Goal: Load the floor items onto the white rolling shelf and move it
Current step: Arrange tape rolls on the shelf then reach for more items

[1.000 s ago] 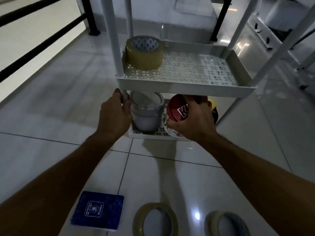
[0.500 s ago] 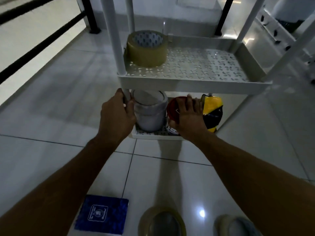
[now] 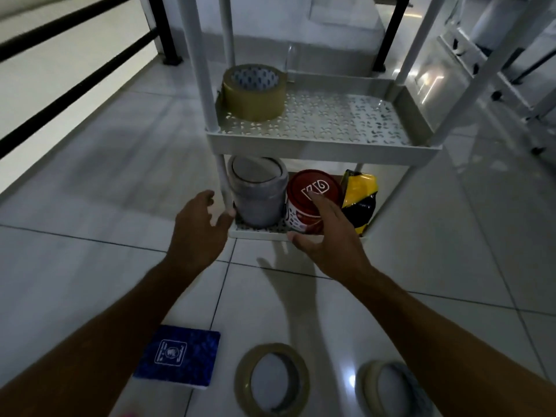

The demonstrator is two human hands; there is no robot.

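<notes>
White plastic shelf (image 3: 325, 145) stands on the tiled floor ahead of me. My left hand (image 3: 200, 228) hangs with fingers spread and loose, holding nothing, just beside the shelf's front left post. My right hand (image 3: 326, 236) is also relaxed and empty, its fingertips (image 3: 314, 197) in front of the red-lidded can (image 3: 311, 195) on the bottom tier; whether they touch it, I cannot tell. Nearer me, a blue booklet (image 3: 179, 355) and two tape rolls (image 3: 272, 379) lie on the floor.

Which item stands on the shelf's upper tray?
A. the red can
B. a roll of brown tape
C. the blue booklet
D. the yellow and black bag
B: the roll of brown tape stands alone in the upper tray's left corner.
</notes>
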